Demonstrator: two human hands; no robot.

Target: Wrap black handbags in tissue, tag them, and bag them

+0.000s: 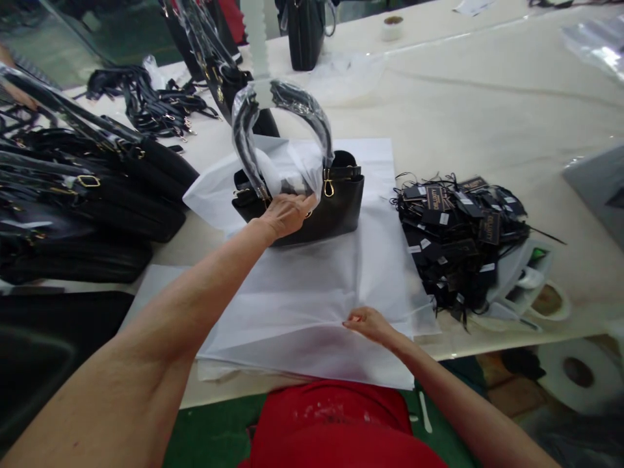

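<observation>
A black handbag (338, 207) with gold hardware stands on a stack of thin white sheets (312, 279). Clear plastic film wraps its two raised handles (305, 107), and crumpled white paper (309, 166) sticks out of its top. My left hand (288, 214) is closed over the bag's front upper edge, against that paper; its fingertips are partly hidden. Lower down, near the table's front edge, my right hand (370, 323) pinches the top white sheet and lifts a fold of it.
Several black handbags (97, 188) crowd the left side, with loose straps (146, 101) behind them. Black hang tags (458, 234) lie heaped at the right beside a tape dispenser (524, 279). Another bag (306, 36) stands at the back near a tape roll (392, 28). Another person's hand (19, 94) shows far left.
</observation>
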